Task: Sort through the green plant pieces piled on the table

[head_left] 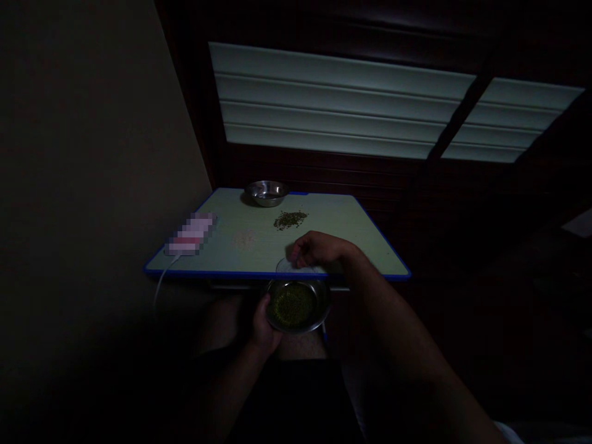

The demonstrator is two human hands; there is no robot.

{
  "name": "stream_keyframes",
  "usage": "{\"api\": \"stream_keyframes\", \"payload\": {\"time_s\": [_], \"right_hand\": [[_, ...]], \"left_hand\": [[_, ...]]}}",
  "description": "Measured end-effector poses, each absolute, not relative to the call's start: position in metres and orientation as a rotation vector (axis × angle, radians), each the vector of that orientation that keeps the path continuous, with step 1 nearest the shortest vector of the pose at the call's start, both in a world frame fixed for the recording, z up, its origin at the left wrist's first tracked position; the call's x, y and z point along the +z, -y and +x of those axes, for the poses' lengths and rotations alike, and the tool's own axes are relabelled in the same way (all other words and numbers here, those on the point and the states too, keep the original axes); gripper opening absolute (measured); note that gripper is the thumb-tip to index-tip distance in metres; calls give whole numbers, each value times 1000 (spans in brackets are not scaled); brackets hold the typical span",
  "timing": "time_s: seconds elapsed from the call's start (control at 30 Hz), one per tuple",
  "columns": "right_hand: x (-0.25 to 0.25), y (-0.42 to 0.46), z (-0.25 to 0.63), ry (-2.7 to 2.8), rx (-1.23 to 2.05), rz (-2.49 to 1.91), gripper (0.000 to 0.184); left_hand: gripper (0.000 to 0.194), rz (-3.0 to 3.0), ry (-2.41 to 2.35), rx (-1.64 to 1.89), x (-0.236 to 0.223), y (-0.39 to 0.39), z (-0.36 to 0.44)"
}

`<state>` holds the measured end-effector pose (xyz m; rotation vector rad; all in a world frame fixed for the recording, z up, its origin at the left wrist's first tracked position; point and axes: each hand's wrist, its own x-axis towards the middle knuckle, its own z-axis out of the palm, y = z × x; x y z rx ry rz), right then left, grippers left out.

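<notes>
My left hand (263, 325) grips the rim of a steel bowl (296, 306) filled with small green grains, held just below the near edge of a small blue-edged table (333, 216). My right hand (319, 250) rests at that near edge, fingers curled together over a pale round patch on the tabletop; what the fingers hold is too dim to tell. A small heap of green grains (290, 219) lies further back on the table.
A second steel bowl (267, 192) stands at the table's far edge. A pale pinkish spot (243, 238) marks the tabletop. A blurred pink object (191, 234) with a white cable lies at the left. A wall stands left, dark wooden panels behind.
</notes>
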<state>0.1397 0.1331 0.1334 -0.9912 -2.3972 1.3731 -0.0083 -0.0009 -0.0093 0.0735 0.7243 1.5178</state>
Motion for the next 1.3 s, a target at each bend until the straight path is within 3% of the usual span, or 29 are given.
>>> {"api": "stream_keyframes", "payload": {"time_s": [0.23,0.37,0.57,0.93,1.3], "right_hand": [[130,-178,144,1833,1289,-1153,14],[113,-204,142,1518,926,-1295,6],[91,-210,155,1522,389,-1516,18],[88,-209,153,1712,253,-1569,26],[81,-211,154,1801,339,-1410,20]], "left_hand": [[29,43,-772,1495,-10,0,-9],[28,51,-772,1500,-9,1,-9],[30,58,-735,1517,-13,1,-9],[28,58,-782,1509,-11,2,-11],[26,26,-787,1527,-10,1,-10]]}}
